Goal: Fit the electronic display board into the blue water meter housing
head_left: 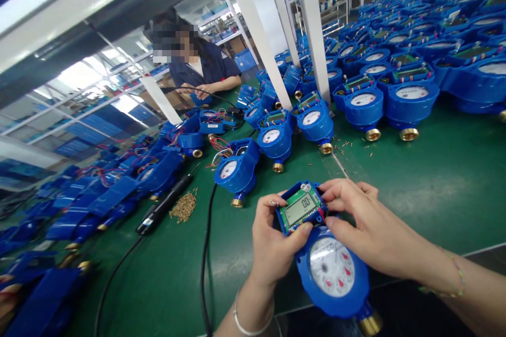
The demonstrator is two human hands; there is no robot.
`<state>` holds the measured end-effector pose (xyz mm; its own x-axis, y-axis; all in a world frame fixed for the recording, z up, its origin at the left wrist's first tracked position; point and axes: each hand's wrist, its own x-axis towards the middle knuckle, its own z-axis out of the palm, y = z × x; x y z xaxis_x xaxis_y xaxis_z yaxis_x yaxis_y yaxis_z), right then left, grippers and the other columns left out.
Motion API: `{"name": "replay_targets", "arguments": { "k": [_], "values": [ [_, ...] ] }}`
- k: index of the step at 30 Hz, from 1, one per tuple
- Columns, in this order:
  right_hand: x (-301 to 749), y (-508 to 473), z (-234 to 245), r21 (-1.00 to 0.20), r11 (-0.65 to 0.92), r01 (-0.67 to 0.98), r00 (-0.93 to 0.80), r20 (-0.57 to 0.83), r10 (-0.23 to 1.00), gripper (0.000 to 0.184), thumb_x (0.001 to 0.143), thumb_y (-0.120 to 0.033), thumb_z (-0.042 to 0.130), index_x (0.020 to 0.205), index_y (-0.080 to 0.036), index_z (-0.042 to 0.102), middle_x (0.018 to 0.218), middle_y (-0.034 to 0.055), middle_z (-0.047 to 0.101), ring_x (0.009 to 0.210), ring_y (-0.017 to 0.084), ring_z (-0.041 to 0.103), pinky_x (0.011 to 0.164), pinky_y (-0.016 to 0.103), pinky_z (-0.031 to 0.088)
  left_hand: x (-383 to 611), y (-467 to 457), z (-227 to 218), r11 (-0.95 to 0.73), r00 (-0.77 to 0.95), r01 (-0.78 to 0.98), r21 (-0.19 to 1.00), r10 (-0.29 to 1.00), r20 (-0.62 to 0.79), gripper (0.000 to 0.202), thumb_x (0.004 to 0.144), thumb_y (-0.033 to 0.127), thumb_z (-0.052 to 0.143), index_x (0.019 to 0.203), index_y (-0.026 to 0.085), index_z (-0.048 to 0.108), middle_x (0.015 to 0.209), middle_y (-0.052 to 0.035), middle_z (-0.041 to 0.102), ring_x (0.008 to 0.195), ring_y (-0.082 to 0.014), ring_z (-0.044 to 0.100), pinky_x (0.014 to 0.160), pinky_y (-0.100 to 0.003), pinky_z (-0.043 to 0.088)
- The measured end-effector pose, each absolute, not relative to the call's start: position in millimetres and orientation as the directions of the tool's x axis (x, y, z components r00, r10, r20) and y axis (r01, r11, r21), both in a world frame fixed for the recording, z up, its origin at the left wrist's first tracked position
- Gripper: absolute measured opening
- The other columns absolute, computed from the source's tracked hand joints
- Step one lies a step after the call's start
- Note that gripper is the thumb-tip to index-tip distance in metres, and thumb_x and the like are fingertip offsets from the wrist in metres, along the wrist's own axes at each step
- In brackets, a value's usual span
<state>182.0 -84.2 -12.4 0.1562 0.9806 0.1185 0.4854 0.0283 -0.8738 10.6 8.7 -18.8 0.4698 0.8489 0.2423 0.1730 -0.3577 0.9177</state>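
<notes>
Close in front of me is a blue water meter (332, 274) with a round white dial and a brass end, lying at the table's near edge. Its upper box holds a green circuit board with a lit display (301, 207) and coloured wires along one side. My left hand (272, 237) grips the box from the left, thumb along the lower edge and fingers at the far side. From the right, my right hand (353, 216) has its fingers and thumb closed around the box's right side, near red wires. Small screws seem to lie by my left fingertips.
A black electric screwdriver (168, 202) lies to the left beside a pile of brass screws (184, 206). A black cable (207, 258) crosses the green table (245, 242). Several blue meters (361, 105) stand behind and right. Across the table, a person (201, 68) works behind white posts (256, 26).
</notes>
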Motion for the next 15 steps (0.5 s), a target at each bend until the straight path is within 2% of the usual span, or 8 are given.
{"name": "replay_targets", "arguments": {
  "k": [2, 5, 9, 12, 15],
  "values": [
    [185.6, -83.7, -15.2, -0.876, 0.04, 0.48, 0.13, 0.116, 0.985, 0.018, 0.089, -0.02, 0.049, 0.106, -0.024, 0.047, 0.125, 0.0006, 0.058, 0.118, 0.018, 0.051, 0.1, 0.046, 0.019, 11.1, 8.3, -18.6, -0.353, 0.471, 0.174, 0.919, 0.85, 0.237, 0.046, 0.065, 0.038, 0.08, 0.092, 0.022, 0.047, 0.094, -0.0034, 0.058, 0.093, -0.0235, 0.061, 0.076, -0.032, 0.05],
    [188.3, -83.7, -20.0, -0.869, 0.055, 0.491, 0.138, 0.14, 0.98, 0.015, 0.091, -0.027, 0.051, 0.106, -0.025, 0.051, 0.126, 0.0015, 0.059, 0.124, 0.021, 0.047, 0.1, 0.049, 0.02, 11.6, 8.6, -19.4, -0.354, 0.476, 0.176, 0.918, 0.847, 0.236, 0.046, 0.065, 0.038, 0.08, 0.093, 0.022, 0.047, 0.095, -0.0036, 0.058, 0.094, -0.0238, 0.06, 0.078, -0.032, 0.05],
    [184.3, -91.0, -21.5, -0.84, 0.093, 0.535, 0.18, 0.221, 0.959, 0.019, 0.091, -0.029, 0.052, 0.11, -0.027, 0.054, 0.133, 0.0028, 0.055, 0.129, 0.021, 0.043, 0.1, 0.049, 0.023, 11.0, 9.5, -20.1, -0.351, 0.482, 0.167, 0.921, 0.844, 0.235, 0.046, 0.066, 0.037, 0.079, 0.093, 0.022, 0.046, 0.098, -0.0038, 0.058, 0.095, -0.0231, 0.06, 0.08, -0.032, 0.049],
    [179.4, -97.9, -21.2, -0.774, 0.122, 0.621, 0.191, 0.301, 0.934, 0.029, 0.094, -0.032, 0.051, 0.122, -0.029, 0.051, 0.14, 0.0032, 0.049, 0.136, 0.02, 0.033, 0.101, 0.049, 0.023, 10.3, 9.1, -19.6, -0.344, 0.482, 0.162, 0.925, 0.846, 0.23, 0.045, 0.066, 0.036, 0.078, 0.094, 0.022, 0.045, 0.099, -0.0037, 0.058, 0.095, -0.0224, 0.06, 0.078, -0.031, 0.048],
    [178.0, -99.5, -22.7, -0.684, 0.117, 0.72, 0.209, 0.374, 0.903, 0.026, 0.097, -0.034, 0.049, 0.123, -0.033, 0.053, 0.142, -0.001, 0.047, 0.14, 0.021, 0.026, 0.1, 0.05, 0.022, 10.2, 8.4, -19.7, -0.337, 0.482, 0.157, 0.928, 0.846, 0.226, 0.045, 0.066, 0.035, 0.079, 0.094, 0.023, 0.045, 0.1, -0.0035, 0.058, 0.095, -0.0222, 0.059, 0.078, -0.03, 0.048]
  ]
}}
